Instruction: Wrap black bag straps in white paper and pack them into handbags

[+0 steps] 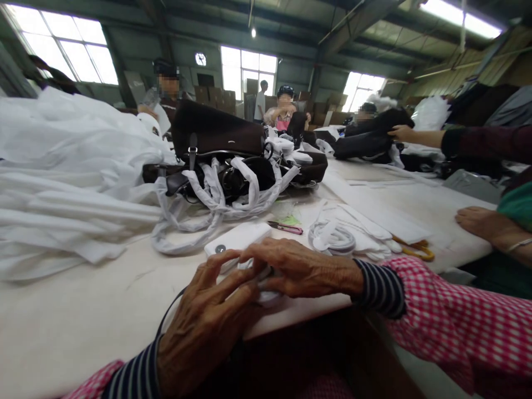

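At the table's front edge, my left hand [210, 313] and my right hand [305, 269] meet with fingers bent and closed on a small white-wrapped piece [270, 298]. Most of that piece is hidden by my fingers, so its exact kind does not show. Just beyond my fingertips lies a flat white packet [245, 235] with a dark round button-like disc [220, 249] on it. Behind the packet are small pink-handled thread snips [286, 228]. To the right of them rests a coil of white-wrapped cord [331, 238].
Dark brown bags [220, 136] with white-wrapped handles are piled ahead. A large heap of white sheet material [70, 183] fills the left side. Yellow-handled scissors [418, 248] lie right. A co-worker's hand [477, 221] rests on the table [103, 321]; another co-worker's hand [403, 134] touches a black bag [366, 147].
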The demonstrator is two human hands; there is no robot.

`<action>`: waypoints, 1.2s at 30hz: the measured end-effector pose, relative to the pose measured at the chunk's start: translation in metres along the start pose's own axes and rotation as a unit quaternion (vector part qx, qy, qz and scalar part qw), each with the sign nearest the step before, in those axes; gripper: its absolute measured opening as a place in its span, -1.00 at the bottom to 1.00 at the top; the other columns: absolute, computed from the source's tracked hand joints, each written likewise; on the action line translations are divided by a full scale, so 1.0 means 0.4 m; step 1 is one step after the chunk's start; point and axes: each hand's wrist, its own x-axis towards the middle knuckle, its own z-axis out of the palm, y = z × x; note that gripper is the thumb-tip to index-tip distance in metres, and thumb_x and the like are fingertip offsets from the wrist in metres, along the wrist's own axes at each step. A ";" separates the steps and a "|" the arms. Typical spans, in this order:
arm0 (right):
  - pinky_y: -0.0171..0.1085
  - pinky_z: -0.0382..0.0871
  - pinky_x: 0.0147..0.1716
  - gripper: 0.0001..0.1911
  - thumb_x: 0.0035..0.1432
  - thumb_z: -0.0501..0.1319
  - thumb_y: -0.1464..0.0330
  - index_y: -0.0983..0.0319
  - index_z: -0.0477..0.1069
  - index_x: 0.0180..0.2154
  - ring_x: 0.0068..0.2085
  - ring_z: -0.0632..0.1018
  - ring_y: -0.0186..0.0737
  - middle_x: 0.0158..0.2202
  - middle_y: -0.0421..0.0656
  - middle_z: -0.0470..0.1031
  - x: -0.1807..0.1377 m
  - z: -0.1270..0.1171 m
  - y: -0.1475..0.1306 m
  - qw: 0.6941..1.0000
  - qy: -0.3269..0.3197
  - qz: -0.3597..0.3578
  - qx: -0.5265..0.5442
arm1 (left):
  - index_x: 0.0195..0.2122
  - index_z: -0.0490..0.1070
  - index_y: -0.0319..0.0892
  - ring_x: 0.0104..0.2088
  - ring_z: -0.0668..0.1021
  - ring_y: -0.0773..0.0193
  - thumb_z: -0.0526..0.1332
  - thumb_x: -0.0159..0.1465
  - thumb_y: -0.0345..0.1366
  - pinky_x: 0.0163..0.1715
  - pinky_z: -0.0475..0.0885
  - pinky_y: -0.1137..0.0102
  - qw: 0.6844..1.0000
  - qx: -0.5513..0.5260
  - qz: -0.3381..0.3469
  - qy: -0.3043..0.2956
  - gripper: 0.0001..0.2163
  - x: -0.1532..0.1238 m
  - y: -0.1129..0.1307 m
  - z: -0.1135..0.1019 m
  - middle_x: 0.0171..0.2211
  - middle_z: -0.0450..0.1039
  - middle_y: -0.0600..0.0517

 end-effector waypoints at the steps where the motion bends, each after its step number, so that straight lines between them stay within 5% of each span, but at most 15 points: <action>1: -0.16 0.38 -0.03 -0.51 0.23 0.30 0.50 0.26 0.35 0.18 -0.02 0.52 -0.09 -0.02 -0.01 0.52 -0.011 0.000 -0.001 1.000 0.007 0.001 0.007 | -0.04 0.53 -0.12 0.23 0.36 -0.01 0.17 0.47 -0.37 0.23 0.28 0.02 1.000 0.004 0.005 0.000 -0.84 0.000 0.002 0.000 0.08 0.57 0.02; 6: -0.13 0.38 0.06 -0.62 0.25 0.31 0.53 0.26 0.43 0.10 0.04 0.49 -0.13 0.03 -0.03 0.50 -0.059 0.003 0.022 0.993 0.096 -0.017 0.064 | -0.12 0.52 -0.16 0.00 0.48 0.08 0.25 0.43 -0.34 0.01 0.41 0.17 1.000 -0.009 -0.006 0.008 -0.92 0.003 0.013 -0.001 -0.10 0.62 0.00; 11: -0.20 0.37 -0.05 -0.86 0.28 0.28 0.57 0.28 0.53 -0.15 -0.12 0.50 -0.19 -0.19 -0.10 0.50 -0.057 0.025 0.054 0.989 0.150 -0.018 -0.002 | -0.14 0.50 -0.13 -0.11 0.53 0.21 0.13 0.49 -0.39 -0.03 0.42 0.29 0.996 -0.077 -0.033 -0.033 -0.85 0.014 0.001 -0.014 -0.14 0.60 0.03; 15: -0.28 0.33 -0.19 -0.86 0.24 0.28 0.61 0.30 0.55 -0.32 -0.24 0.49 -0.25 -0.34 -0.16 0.49 -0.033 0.035 0.062 0.986 0.161 -0.035 -0.029 | -0.03 0.50 -0.10 -0.26 0.55 0.23 0.17 0.47 -0.28 -0.21 0.42 0.32 0.986 -0.044 -0.154 -0.055 -0.86 0.048 -0.013 -0.014 -0.25 0.55 0.05; 20: -0.30 0.35 -0.19 -0.81 0.16 0.33 0.65 0.27 0.55 -0.38 -0.26 0.53 -0.27 -0.36 -0.19 0.55 -0.024 0.044 0.079 0.981 0.188 -0.041 0.028 | -0.20 0.55 -0.09 -0.27 0.53 0.17 0.34 0.32 -0.29 -0.27 0.33 0.31 0.965 0.017 -0.247 -0.088 -0.94 0.095 -0.008 0.020 -0.35 0.52 0.08; 28: -0.31 0.41 -0.25 -0.82 0.17 0.31 0.65 0.27 0.52 -0.27 -0.33 0.55 -0.29 -0.36 -0.22 0.56 -0.072 0.055 0.073 0.969 0.228 0.023 0.087 | -0.17 0.56 -0.10 -0.18 0.51 0.13 0.28 0.37 -0.40 -0.21 0.33 0.30 0.982 0.010 -0.176 -0.064 -0.91 0.096 -0.002 0.033 -0.28 0.53 0.04; 36: -0.23 0.42 -0.10 -0.77 0.25 0.21 0.65 0.30 0.52 -0.13 -0.16 0.57 -0.16 -0.22 -0.08 0.58 -0.093 0.083 0.077 0.969 0.245 -0.013 -0.009 | -0.30 0.53 -0.14 -0.25 0.47 0.10 0.13 0.36 -0.53 -0.27 0.27 0.25 0.948 0.098 -0.162 -0.255 -0.78 0.152 0.012 -0.004 -0.30 0.50 -0.02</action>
